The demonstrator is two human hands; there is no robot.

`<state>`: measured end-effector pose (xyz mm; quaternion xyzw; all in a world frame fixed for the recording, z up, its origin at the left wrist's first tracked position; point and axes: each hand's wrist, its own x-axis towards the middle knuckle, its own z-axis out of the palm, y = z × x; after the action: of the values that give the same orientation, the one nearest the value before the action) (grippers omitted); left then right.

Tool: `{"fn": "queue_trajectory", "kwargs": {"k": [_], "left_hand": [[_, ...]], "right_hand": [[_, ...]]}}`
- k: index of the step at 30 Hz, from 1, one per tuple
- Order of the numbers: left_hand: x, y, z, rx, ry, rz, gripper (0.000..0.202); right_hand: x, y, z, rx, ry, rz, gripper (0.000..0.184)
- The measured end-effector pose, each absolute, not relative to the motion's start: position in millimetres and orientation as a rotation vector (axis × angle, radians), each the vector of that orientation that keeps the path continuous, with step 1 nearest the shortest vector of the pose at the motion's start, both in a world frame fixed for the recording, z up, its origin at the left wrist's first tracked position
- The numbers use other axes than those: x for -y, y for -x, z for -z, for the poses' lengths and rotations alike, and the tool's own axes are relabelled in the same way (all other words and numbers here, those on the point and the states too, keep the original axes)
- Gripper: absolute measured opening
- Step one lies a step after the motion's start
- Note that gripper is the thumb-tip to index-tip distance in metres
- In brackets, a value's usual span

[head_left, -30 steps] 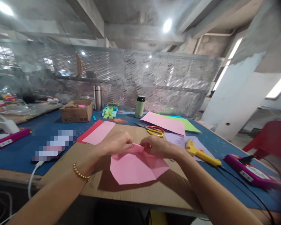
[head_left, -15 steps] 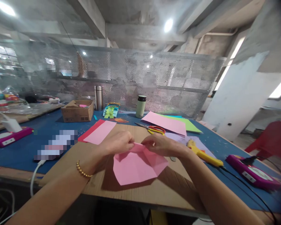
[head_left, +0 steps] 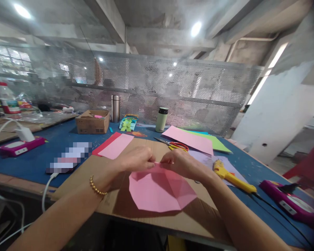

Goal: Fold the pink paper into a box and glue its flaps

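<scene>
A creased sheet of pink paper (head_left: 157, 191) is held just over the cardboard sheet (head_left: 94, 177), its near edge tilted toward me. My left hand (head_left: 138, 158) pinches its far edge, fingers closed. Close beside it, my right hand (head_left: 179, 163) grips the same edge between thumb and fingers. Fold lines cross the paper, and its right part bends up. Beyond my hands lie scissors (head_left: 176, 144) with red and yellow handles. A yellow glue gun (head_left: 232, 177) rests to the right on pale purple paper (head_left: 199, 157).
Pink and red paper strips (head_left: 115, 146) lie at left, beside a phone (head_left: 70, 157) on a cable. Power strips stand at left (head_left: 22, 148) and right (head_left: 288, 200). Behind are a cardboard box (head_left: 92, 122), a steel flask (head_left: 115, 108), a green cup (head_left: 161, 120) and coloured sheets (head_left: 191, 139).
The whole view has shifted, with the scene sliding slightly right. Both hands keep their pinch on the pink paper, which now appears spread a little wider toward the right.
</scene>
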<state>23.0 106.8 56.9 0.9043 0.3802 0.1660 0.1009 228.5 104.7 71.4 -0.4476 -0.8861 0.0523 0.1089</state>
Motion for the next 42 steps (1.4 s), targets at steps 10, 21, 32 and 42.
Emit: {"fn": "queue_trajectory", "kwargs": {"k": [10, 21, 32, 42], "left_hand": [[-110, -18, -56, -1.003, -2.549, -0.414, 0.033], [-102, -21, -60, -1.052, -2.573, -0.389, 0.035], [-101, -21, -62, -0.997, -2.531, -0.389, 0.033], [-99, -14, -63, -1.12, -2.503, -0.355, 0.025]], "right_hand": [[-103, -228, -70, 2.67, 1.204, -0.082, 0.014], [-101, -223, -72, 2.743, 1.097, -0.098, 0.021], [-99, -220, -69, 2.851, 0.868, -0.016, 0.021], [-98, -225, -70, 2.826, 1.024, 0.051, 0.02]]}}
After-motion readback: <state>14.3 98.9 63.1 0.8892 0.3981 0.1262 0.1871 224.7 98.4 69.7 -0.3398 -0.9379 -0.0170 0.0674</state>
